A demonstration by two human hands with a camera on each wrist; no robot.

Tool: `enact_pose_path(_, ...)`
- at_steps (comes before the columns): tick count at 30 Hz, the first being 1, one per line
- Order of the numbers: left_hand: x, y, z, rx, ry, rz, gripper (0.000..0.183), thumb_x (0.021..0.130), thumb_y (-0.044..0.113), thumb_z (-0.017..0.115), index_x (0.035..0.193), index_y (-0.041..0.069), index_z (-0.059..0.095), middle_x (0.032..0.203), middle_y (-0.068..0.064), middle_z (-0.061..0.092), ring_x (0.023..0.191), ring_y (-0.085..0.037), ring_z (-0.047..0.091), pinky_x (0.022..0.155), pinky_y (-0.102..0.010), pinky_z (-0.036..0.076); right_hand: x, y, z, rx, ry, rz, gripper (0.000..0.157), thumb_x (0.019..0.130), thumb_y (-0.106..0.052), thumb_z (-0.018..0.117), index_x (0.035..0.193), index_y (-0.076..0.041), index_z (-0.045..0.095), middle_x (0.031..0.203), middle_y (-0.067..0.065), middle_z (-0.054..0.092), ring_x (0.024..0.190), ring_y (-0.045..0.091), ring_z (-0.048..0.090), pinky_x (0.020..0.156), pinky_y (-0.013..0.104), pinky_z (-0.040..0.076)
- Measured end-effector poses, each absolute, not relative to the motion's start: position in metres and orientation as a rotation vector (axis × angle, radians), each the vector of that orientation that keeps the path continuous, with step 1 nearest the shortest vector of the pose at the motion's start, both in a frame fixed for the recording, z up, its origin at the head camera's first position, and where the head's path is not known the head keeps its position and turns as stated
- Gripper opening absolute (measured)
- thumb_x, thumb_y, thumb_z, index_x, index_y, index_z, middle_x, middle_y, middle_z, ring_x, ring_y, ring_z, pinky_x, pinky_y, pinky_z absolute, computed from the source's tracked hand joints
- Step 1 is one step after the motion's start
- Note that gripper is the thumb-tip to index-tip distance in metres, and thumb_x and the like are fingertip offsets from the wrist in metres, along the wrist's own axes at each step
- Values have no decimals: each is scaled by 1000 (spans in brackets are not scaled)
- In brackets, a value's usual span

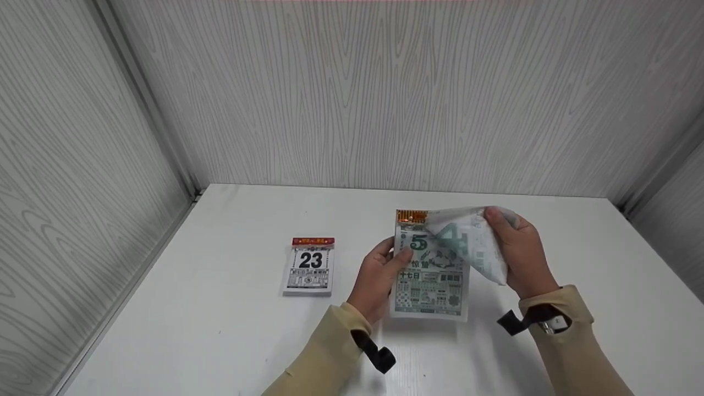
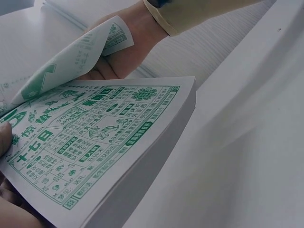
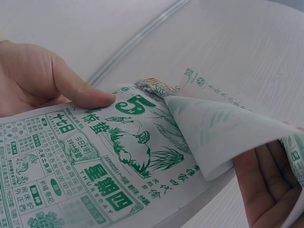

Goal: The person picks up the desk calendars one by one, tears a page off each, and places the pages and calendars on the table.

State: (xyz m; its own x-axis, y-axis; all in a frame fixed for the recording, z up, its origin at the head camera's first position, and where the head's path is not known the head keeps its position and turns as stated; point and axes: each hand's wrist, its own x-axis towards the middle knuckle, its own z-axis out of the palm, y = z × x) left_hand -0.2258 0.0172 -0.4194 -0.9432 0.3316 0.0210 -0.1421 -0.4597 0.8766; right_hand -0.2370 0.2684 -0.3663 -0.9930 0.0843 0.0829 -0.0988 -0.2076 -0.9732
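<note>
A thick tear-off calendar with green print and an orange-gold header strip is held up at the right of the table. My left hand grips its left edge, thumb on the page beside the green 5. My right hand pinches the top sheet, which is folded back and curls up toward the upper right. In the right wrist view that sheet still meets the pad near the header, and the page under it shows THURSDAY. The left wrist view shows the pad's thick side.
A smaller calendar with a red header and a black 23 lies on the white table to the left. Wood-grain panels stand behind and at both sides. Black straps hang from both wrists.
</note>
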Motion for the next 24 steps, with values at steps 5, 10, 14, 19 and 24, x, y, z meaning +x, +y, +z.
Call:
enact_pose_path(5,-227,18,-418,315,1513,2439,46,103,24,65,145,8,54,123,-10,70,109,-22,70,93,-35,56,-237,271,-364,11,-1892,2330,35,98,-39,71,108,-6,72,91,3,77,77,13,75,66,24,60)
enact_pose_path(10,-226,19,-417,333,1556,2435,47,103,25,66,145,7,54,121,-10,72,107,-21,70,92,-34,56,-236,275,-360,66,-1916,2238,33,97,-35,73,108,-3,73,92,6,78,77,15,77,67,25,61)
enact_pose_path(14,-226,19,-417,313,1534,2441,46,103,25,66,144,8,55,121,-11,72,107,-22,71,91,-34,57,-238,277,-357,103,-1919,2211,30,97,-30,74,105,-1,74,90,7,77,76,15,76,66,25,61)
enact_pose_path(19,-226,20,-419,305,1540,2439,46,103,25,67,144,7,56,120,-11,72,107,-22,71,91,-34,57,-241,280,-354,117,-1990,2098,33,97,-32,75,104,0,74,86,7,76,71,14,75,62,24,60)
enact_pose_path(24,-225,20,-417,297,1527,2448,46,102,26,67,144,8,56,120,-11,72,106,-22,71,89,-34,57,-244,284,-349,143,-2069,1980,35,97,-34,74,106,0,75,86,6,76,70,14,75,61,24,59)
